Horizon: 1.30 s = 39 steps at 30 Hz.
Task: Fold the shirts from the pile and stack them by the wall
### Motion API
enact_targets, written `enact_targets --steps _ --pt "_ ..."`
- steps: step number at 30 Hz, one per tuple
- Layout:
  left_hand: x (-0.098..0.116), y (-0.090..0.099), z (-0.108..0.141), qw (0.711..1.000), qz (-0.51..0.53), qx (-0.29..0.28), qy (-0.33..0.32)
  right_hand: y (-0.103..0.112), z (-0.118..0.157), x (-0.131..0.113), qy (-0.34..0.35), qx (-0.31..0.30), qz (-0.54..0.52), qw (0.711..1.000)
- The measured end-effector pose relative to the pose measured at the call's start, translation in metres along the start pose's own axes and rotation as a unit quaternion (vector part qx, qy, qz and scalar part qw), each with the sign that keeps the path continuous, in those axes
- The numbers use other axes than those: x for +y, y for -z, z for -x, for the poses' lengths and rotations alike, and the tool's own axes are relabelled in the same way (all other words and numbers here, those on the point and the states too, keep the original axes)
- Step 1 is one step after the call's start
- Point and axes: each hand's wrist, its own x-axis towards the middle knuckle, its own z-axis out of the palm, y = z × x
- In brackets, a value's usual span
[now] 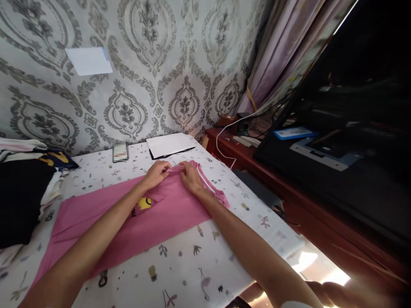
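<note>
A pink T-shirt (173, 214) with a yellow print and dark lettering lies spread on a white patterned sheet (180, 273), its neckline toward the right. At its far edge, my left hand (157, 173) pinches the cloth between thumb and fingers. Just right of it, my right hand (192, 176) is closed on the same edge, near the collar. The fabric between the two hands is lifted a little and creased. My left forearm crosses over the shirt and hides part of the print.
Piled clothes (22, 192) lie at the left. Near the patterned wall are a white sheet of paper on a dark flat thing (170, 145) and a small blurred item (120, 152). A red-brown cabinet (231, 147) with a white cable (221, 136) and a large black screen (359, 85) stand right.
</note>
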Motion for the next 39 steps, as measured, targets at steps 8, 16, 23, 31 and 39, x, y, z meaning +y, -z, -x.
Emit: enact_targets --steps 8,16,23,31,39 --pt "0.019 0.015 0.029 0.992 -0.094 -0.064 -0.054 0.006 -0.003 -0.007 0.047 0.026 0.066 0.996" --pt "0.010 0.024 0.034 0.996 -0.067 0.045 0.048 0.010 0.009 -0.024 0.163 -0.135 0.102 0.972" --pt "0.011 0.025 0.051 0.995 -0.082 0.039 0.041 0.012 0.011 -0.029 0.199 -0.170 0.145 0.954" --pt "0.017 0.005 0.062 0.981 -0.112 -0.157 0.035 0.000 0.039 -0.029 0.163 -0.173 0.203 0.950" --pt "0.009 0.006 0.064 0.973 -0.147 -0.166 0.059 0.012 0.038 -0.027 0.115 -0.194 0.188 0.956"
